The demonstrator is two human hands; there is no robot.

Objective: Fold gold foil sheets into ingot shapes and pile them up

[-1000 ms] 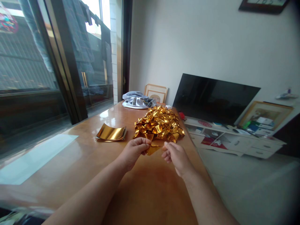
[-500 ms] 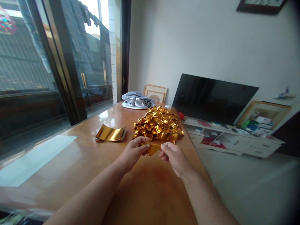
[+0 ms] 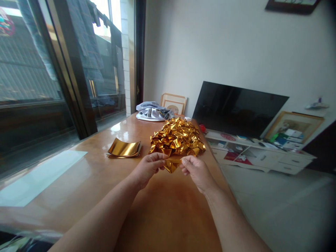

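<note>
Between my hands is a partly folded sheet of gold foil paper (image 3: 172,166), its lower part coming to a downward point. My left hand (image 3: 150,168) pinches its left end between thumb and fingers. At the other end, my right hand (image 3: 193,171) grips the right corner with thumb and forefinger. Just beyond them rises a heap of folded gold foil pieces (image 3: 180,136), shiny and crumpled in outline. To the left lies a stack of flat gold foil sheets (image 3: 124,148), the top one curling up at its edges.
The polished wooden table (image 3: 168,217) runs away from me. Folded clothes (image 3: 152,112) lie at its far end, near a leaning picture frame (image 3: 173,102). A pale sheet (image 3: 42,176) lies at left. Beyond the right edge are a television (image 3: 238,109) and a white cabinet (image 3: 273,161).
The fingers of my left hand have shifted on the left end of the foil, and more of the pointed lower part shows. The heap and the stack stay in place.
</note>
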